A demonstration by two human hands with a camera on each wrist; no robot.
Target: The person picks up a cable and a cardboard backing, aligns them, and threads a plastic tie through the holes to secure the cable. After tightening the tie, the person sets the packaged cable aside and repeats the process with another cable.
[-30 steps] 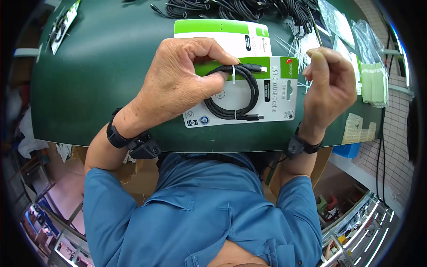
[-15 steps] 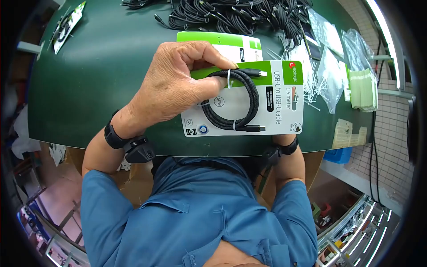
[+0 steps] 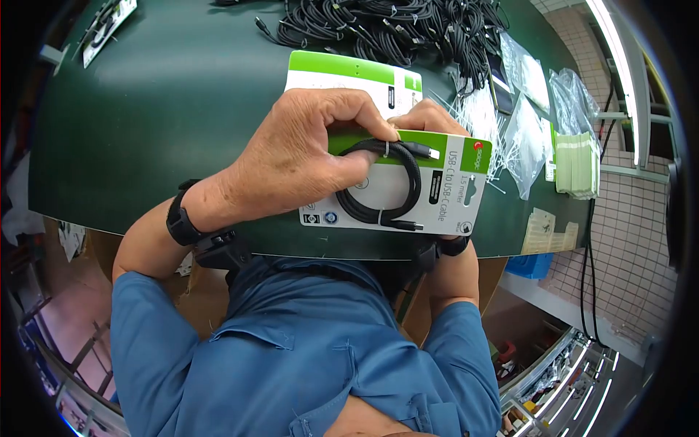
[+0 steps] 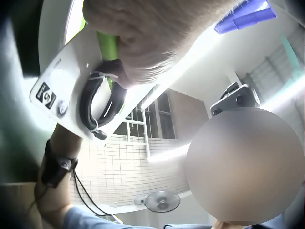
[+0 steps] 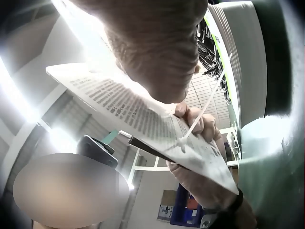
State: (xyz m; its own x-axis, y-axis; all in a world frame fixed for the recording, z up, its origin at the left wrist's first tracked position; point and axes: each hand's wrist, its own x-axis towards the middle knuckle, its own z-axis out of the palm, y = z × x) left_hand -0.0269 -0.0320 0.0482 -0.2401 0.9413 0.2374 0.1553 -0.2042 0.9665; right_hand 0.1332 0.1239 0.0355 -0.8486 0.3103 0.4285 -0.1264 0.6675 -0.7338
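Note:
My left hand (image 3: pixel 291 153) pinches a coiled black braided USB-C cable (image 3: pixel 415 180) against its white and green packaging card (image 3: pixel 455 200), thumb inside the coil, forefinger at the upper edge. Small white ties (image 3: pixel 386 148) bind the coil. Behind the card is my right hand (image 3: pixel 431 116), only its knuckles showing over the top edge. In the right wrist view, a white cable tie (image 5: pixel 209 99) sticks out from the printed back, beside my left fingertips. My right hand (image 5: pixel 152 52) is close against that back; I cannot tell what its hidden fingertips hold.
A stack of similar cards (image 3: pixel 342 67) lies just beyond on the green table (image 3: pixel 160 95). Past it is a heap of black cables (image 3: pixel 393 33). Loose white ties (image 3: pixel 477 109), plastic bags (image 3: pixel 526 142) and a pale green stack (image 3: pixel 577 167) are on the right.
My right hand moved from beside the card, empty-looking and raised, to behind it; its knuckles now show above the top edge. The left hand keeps its pinch, the card slightly tilted.

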